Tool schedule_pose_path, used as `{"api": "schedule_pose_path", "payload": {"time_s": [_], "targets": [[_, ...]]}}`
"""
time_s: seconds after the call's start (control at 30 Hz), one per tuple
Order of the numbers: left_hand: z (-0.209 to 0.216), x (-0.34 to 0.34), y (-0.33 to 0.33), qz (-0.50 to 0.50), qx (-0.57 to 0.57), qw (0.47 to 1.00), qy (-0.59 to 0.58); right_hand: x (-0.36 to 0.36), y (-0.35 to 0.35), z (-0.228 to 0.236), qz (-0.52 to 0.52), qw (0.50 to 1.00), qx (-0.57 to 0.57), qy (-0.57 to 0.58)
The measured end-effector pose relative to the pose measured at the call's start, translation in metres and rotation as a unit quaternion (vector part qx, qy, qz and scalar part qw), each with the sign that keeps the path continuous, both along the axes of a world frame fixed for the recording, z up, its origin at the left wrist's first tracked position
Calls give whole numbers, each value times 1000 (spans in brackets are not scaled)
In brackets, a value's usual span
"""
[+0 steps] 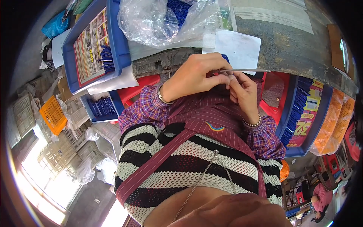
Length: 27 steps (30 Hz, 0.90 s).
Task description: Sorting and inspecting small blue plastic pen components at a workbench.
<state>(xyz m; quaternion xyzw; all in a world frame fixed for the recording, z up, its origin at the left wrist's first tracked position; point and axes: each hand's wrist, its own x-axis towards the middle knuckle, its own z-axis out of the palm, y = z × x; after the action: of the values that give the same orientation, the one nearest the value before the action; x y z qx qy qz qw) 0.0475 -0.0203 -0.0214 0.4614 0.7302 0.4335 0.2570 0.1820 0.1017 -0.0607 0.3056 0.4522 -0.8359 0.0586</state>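
My left hand (200,73) is closed, thumb and fingers pinched round a thin grey metal rod (251,70) that sticks out to the right above my other hand. A small dark blue piece (225,58) shows just beyond its fingertips; whether it is held there cannot be told. My right hand (244,90) meets the left at the fingertips, its fingers bent in a pinch. What it grips is hidden between the fingers. Both hands are in front of the worktable's near edge, above my lap, close to a white paper sheet (242,48) lying on the table.
A clear plastic bag (147,22) holding small blue pieces lies at the far middle. Blue trays with slim blue pieces stand far left (123,38), lower left (109,118) and right (314,132). Orange baskets (334,125) are farther right. Another person (322,196) is at lower right.
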Motion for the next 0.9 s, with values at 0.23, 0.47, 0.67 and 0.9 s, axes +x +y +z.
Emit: {"api": "schedule_pose_path", "payload": {"time_s": [0.23, 0.47, 0.67, 0.9], "targets": [[10, -7, -4, 78, 68, 943, -316, -2, 1, -3, -16, 999, -32, 3], [-5, -17, 2, 49, 202, 926, -316, -9, -2, -6, -37, 996, -84, -15], [-17, -16, -1, 31, 139, 975, -169, -10, -2, -5, -47, 992, -116, -28], [6, -13, 1, 45, 82, 986, -140, -12, -2, -5, -51, 993, -100, -29]]}}
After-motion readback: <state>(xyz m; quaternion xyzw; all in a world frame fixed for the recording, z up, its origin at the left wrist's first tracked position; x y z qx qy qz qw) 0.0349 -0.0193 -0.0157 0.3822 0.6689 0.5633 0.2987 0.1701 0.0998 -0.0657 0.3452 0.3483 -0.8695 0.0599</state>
